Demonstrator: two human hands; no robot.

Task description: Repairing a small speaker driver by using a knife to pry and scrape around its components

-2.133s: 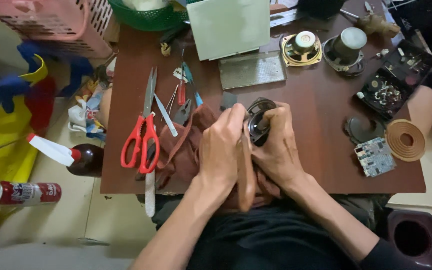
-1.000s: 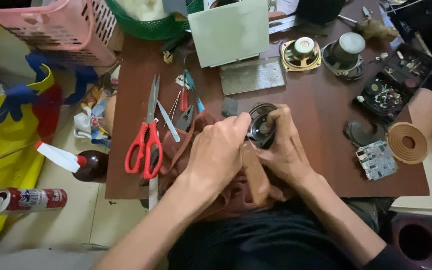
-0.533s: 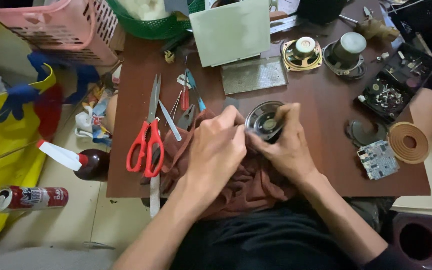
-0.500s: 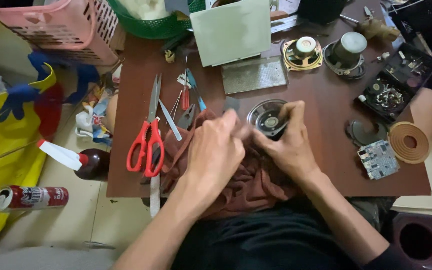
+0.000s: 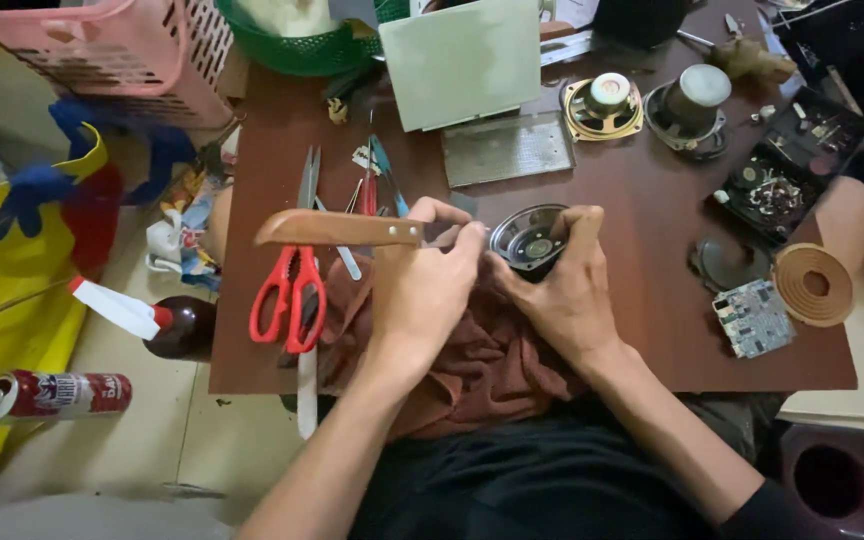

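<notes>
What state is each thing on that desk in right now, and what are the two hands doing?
Left hand: gripping the wooden-handled knife, held level.
Right hand: clasping the small speaker.
Small speaker: cone up, resting on the brown cloth.
Red scissors: lying flat, blades shut.
Drink can: on its side on the floor.
Circuit board: bare, flat on the table.

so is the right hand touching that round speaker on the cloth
Touching: the head view shows the right hand with fingers wrapped over the speaker's right rim, no gap.
</notes>
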